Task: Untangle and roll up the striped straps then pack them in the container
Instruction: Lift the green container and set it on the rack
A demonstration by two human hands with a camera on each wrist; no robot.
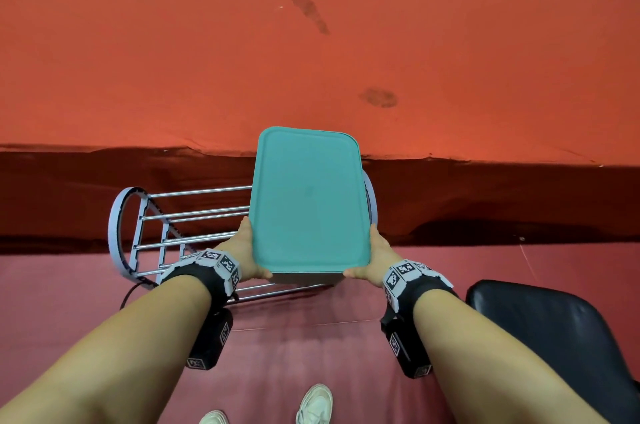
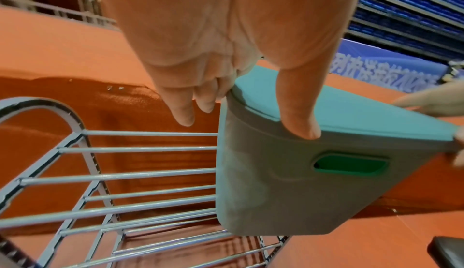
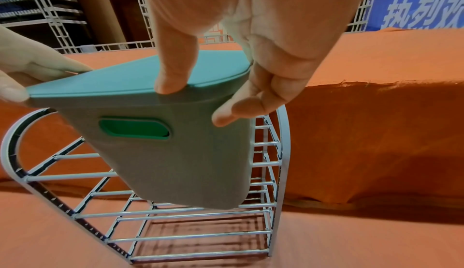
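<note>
Lidded teal plastic container point(image 1: 306, 202) gripped by left hand point(image 1: 242, 250) and right hand point(image 1: 375, 255), above grey wire rack point(image 1: 173, 236). No straps visible. Progress impossible to judge.

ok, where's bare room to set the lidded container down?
Widest bare patch: the orange-covered table beyond the container, stains only. The rack has open rungs left of the container. Carpet between the forearms is free down to the shoes. Crowded: the chair at right, and both the left hand and right hand flank the container.
</note>
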